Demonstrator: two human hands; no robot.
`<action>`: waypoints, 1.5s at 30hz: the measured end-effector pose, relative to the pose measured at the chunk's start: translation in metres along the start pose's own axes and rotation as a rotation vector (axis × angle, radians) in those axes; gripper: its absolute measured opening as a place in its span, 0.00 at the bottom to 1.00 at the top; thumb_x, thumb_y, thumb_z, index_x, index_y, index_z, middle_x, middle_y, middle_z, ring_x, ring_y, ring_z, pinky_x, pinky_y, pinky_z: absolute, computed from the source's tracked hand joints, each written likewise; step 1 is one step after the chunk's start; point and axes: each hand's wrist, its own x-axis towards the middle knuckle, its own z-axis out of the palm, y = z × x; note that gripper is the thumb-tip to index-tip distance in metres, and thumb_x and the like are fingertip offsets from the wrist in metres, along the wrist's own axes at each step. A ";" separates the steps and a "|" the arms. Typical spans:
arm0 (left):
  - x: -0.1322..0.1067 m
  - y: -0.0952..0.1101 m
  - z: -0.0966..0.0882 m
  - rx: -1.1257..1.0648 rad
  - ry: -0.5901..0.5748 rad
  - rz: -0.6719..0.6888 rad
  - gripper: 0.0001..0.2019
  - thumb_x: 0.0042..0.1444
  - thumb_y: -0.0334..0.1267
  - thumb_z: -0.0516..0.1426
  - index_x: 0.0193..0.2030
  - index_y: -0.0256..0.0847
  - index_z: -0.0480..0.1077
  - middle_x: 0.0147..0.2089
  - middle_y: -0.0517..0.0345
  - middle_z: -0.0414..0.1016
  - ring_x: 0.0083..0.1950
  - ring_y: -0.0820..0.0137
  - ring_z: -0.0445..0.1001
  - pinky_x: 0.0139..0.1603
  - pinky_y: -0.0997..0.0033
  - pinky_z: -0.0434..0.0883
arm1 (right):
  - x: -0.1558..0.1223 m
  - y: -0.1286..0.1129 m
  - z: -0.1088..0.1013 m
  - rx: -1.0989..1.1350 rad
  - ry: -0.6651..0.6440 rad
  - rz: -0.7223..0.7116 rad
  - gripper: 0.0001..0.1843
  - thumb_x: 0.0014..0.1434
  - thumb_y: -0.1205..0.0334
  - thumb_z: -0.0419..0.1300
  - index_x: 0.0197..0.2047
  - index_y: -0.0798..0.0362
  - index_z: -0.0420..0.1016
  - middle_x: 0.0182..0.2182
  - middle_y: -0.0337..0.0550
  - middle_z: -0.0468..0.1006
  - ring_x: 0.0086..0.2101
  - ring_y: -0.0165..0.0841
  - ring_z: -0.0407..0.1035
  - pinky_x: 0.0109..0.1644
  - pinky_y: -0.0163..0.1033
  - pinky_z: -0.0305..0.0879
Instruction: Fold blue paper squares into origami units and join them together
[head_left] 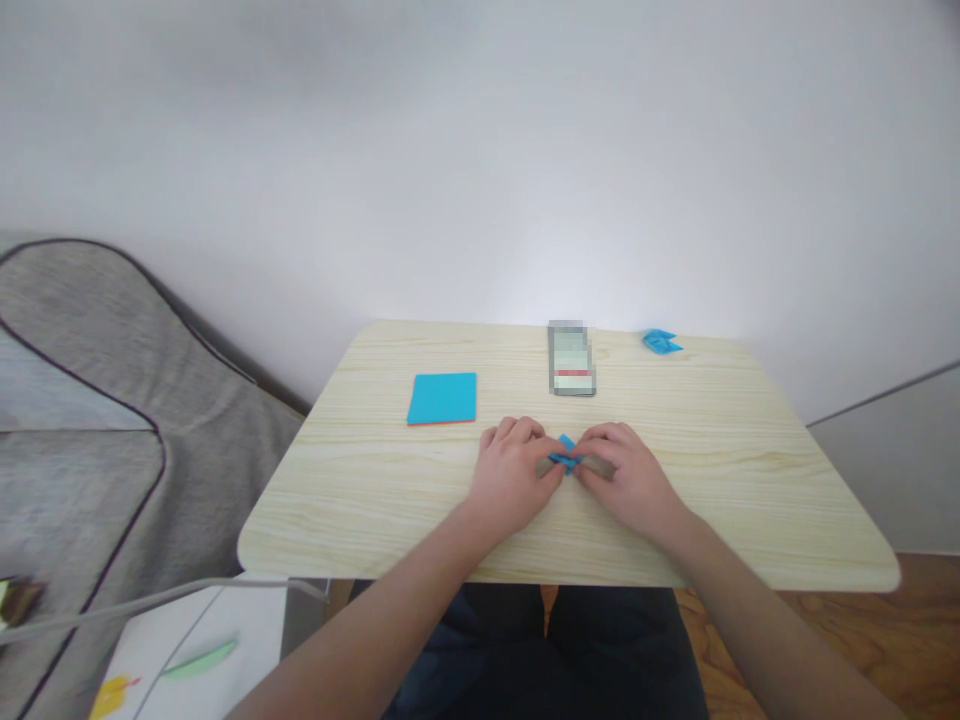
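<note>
Between my two hands, low over the middle front of the table, is a small piece of folded blue paper (567, 442). My left hand (514, 470) pinches its left side between thumb and index finger, the other fingers curled on the tabletop. On the opposite side my right hand (626, 475) pinches the same paper with thumb and fingertips. Much of the paper is hidden behind the fingertips, so its exact shape cannot be made out. A stack of square blue paper (442, 398), with a red-orange edge below, lies to the left of my left hand.
A phone (572, 358) with a blurred screen lies beyond my hands. Near the back edge sits another folded blue paper figure (661, 342). The pale wooden table (360, 500) stands against a white wall. A grey sofa (217, 440) is at the left, with a cable (217, 583) below.
</note>
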 end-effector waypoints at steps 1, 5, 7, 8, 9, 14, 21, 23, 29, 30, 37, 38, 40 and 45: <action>-0.001 -0.001 0.000 0.021 -0.013 0.004 0.08 0.59 0.38 0.64 0.45 0.54 0.81 0.48 0.56 0.77 0.54 0.58 0.71 0.57 0.53 0.65 | -0.001 0.000 -0.001 -0.112 -0.010 -0.063 0.12 0.60 0.66 0.65 0.44 0.43 0.85 0.46 0.46 0.80 0.49 0.44 0.71 0.58 0.53 0.67; 0.001 -0.006 -0.002 0.007 -0.045 0.018 0.05 0.60 0.39 0.64 0.43 0.50 0.80 0.47 0.56 0.79 0.54 0.59 0.70 0.57 0.55 0.66 | -0.005 0.004 -0.001 -0.253 -0.003 -0.140 0.11 0.64 0.63 0.64 0.48 0.43 0.84 0.46 0.47 0.79 0.48 0.44 0.71 0.54 0.52 0.70; 0.003 -0.010 -0.003 -0.009 -0.054 0.031 0.04 0.62 0.38 0.63 0.42 0.49 0.80 0.46 0.56 0.80 0.53 0.59 0.71 0.56 0.55 0.67 | -0.004 0.006 -0.001 -0.232 0.014 -0.140 0.09 0.65 0.61 0.64 0.46 0.43 0.85 0.45 0.46 0.80 0.47 0.43 0.72 0.54 0.51 0.70; 0.003 -0.012 -0.003 -0.017 -0.058 0.040 0.04 0.62 0.38 0.62 0.42 0.48 0.81 0.46 0.56 0.80 0.53 0.59 0.71 0.56 0.55 0.67 | -0.004 0.007 -0.001 -0.216 0.020 -0.134 0.08 0.66 0.60 0.63 0.45 0.44 0.85 0.44 0.45 0.80 0.47 0.42 0.72 0.54 0.50 0.70; 0.004 -0.013 -0.003 -0.025 -0.061 0.049 0.05 0.63 0.38 0.62 0.42 0.48 0.81 0.46 0.56 0.80 0.52 0.60 0.72 0.56 0.55 0.68 | -0.003 0.008 -0.001 -0.203 0.023 -0.124 0.08 0.67 0.60 0.63 0.44 0.44 0.85 0.43 0.45 0.81 0.47 0.42 0.72 0.54 0.50 0.69; 0.005 -0.017 -0.001 -0.054 -0.035 0.043 0.05 0.64 0.36 0.61 0.40 0.46 0.81 0.44 0.56 0.80 0.51 0.61 0.72 0.56 0.55 0.68 | 0.003 0.006 -0.002 -0.213 -0.019 -0.075 0.09 0.69 0.59 0.60 0.41 0.48 0.83 0.42 0.45 0.81 0.44 0.40 0.72 0.53 0.49 0.68; 0.007 -0.015 0.001 -0.039 -0.018 -0.029 0.03 0.60 0.37 0.64 0.35 0.45 0.77 0.44 0.56 0.78 0.52 0.60 0.71 0.53 0.56 0.67 | 0.008 0.001 0.001 -0.296 -0.050 0.034 0.10 0.70 0.56 0.59 0.40 0.49 0.80 0.38 0.45 0.79 0.42 0.41 0.72 0.48 0.47 0.67; 0.007 -0.014 0.002 -0.021 -0.015 -0.042 0.03 0.61 0.37 0.63 0.35 0.45 0.77 0.44 0.56 0.78 0.52 0.59 0.71 0.53 0.55 0.66 | 0.011 -0.001 0.002 -0.346 -0.063 0.060 0.11 0.70 0.56 0.58 0.39 0.49 0.79 0.37 0.45 0.79 0.41 0.41 0.72 0.47 0.46 0.65; 0.010 -0.010 0.004 0.076 -0.033 -0.063 0.07 0.66 0.40 0.58 0.36 0.45 0.75 0.44 0.53 0.76 0.52 0.58 0.70 0.52 0.54 0.65 | 0.016 -0.009 0.005 -0.466 -0.076 0.107 0.11 0.70 0.57 0.57 0.36 0.49 0.76 0.36 0.45 0.80 0.39 0.41 0.72 0.43 0.45 0.62; 0.011 -0.009 0.005 0.089 -0.036 -0.064 0.08 0.66 0.40 0.58 0.36 0.44 0.75 0.44 0.53 0.76 0.52 0.58 0.70 0.52 0.54 0.65 | 0.016 -0.010 0.006 -0.480 -0.073 0.109 0.11 0.69 0.57 0.57 0.36 0.49 0.76 0.36 0.45 0.80 0.39 0.41 0.72 0.42 0.46 0.61; 0.014 -0.008 0.007 0.120 -0.037 -0.075 0.09 0.66 0.41 0.58 0.35 0.44 0.73 0.43 0.52 0.76 0.52 0.56 0.70 0.50 0.53 0.64 | 0.013 -0.012 0.015 -0.563 -0.031 0.104 0.13 0.71 0.55 0.56 0.36 0.49 0.74 0.36 0.46 0.80 0.38 0.42 0.71 0.42 0.47 0.59; 0.014 -0.008 0.007 0.122 -0.034 -0.074 0.09 0.66 0.41 0.58 0.34 0.44 0.73 0.43 0.52 0.76 0.51 0.56 0.70 0.50 0.53 0.64 | 0.013 -0.011 0.015 -0.574 -0.024 0.096 0.13 0.71 0.55 0.56 0.35 0.49 0.74 0.36 0.46 0.80 0.38 0.42 0.71 0.41 0.47 0.59; 0.014 -0.008 0.007 0.129 -0.033 -0.074 0.09 0.66 0.41 0.58 0.34 0.44 0.73 0.43 0.52 0.76 0.51 0.56 0.70 0.50 0.53 0.64 | 0.013 -0.010 0.016 -0.584 -0.013 0.082 0.13 0.71 0.54 0.56 0.35 0.49 0.74 0.35 0.47 0.80 0.38 0.42 0.71 0.41 0.47 0.58; 0.013 -0.008 0.008 0.134 -0.030 -0.068 0.09 0.65 0.41 0.58 0.34 0.44 0.73 0.42 0.52 0.76 0.51 0.56 0.70 0.50 0.53 0.64 | 0.013 -0.009 0.015 -0.538 -0.030 0.084 0.13 0.70 0.52 0.57 0.36 0.48 0.74 0.35 0.45 0.80 0.38 0.42 0.71 0.42 0.46 0.59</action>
